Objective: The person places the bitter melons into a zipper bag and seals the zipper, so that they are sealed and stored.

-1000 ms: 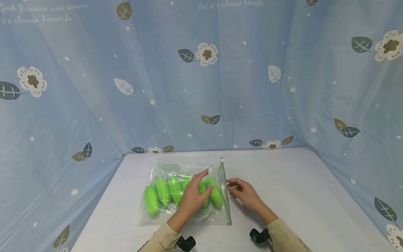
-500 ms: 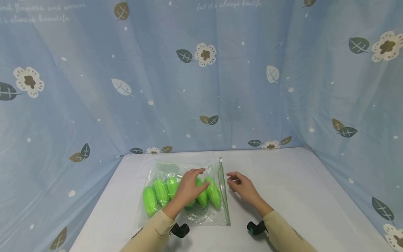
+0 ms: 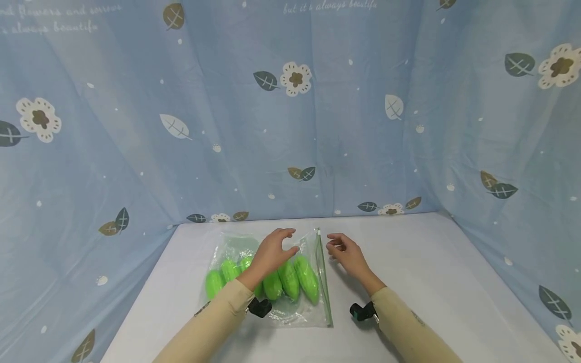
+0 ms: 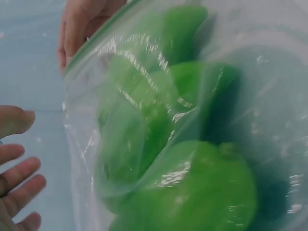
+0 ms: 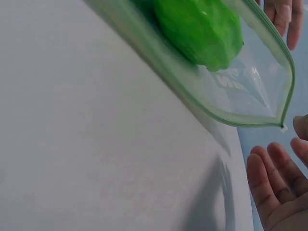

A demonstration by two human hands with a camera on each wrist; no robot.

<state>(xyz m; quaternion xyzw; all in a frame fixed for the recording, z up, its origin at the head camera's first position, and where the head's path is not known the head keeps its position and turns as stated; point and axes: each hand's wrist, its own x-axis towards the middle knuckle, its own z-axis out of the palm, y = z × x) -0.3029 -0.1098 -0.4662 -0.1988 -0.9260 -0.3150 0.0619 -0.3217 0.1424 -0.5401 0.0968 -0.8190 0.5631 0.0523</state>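
A clear zip bag [image 3: 297,316] lies flat with its green-edged mouth on the right. Inside it, several bright green, elongated vegetable-shaped pieces [image 3: 306,280] sit side by side; the left forearm covers part of them. My left hand [image 3: 271,249] hovers over the bag's far part, fingers loosely bent and holding nothing. Just right of the zip's far end is my right hand [image 3: 349,256], its fingers relaxed and apart from the bag. In the right wrist view the bag's mouth gapes near the zip corner [image 5: 282,127], close to the right fingertips.
A white-covered table [image 3: 422,282] bears the bag. Blue patterned curtain [image 3: 245,126] stands behind the table and along both sides. A black wrist camera mount [image 3: 260,307] sits under the left wrist, and another mount [image 3: 361,312] under the right.
Both hands have moved away from me, toward the far end of the bag's zip. The left has also shifted slightly left. The bag and its contents stay in place.
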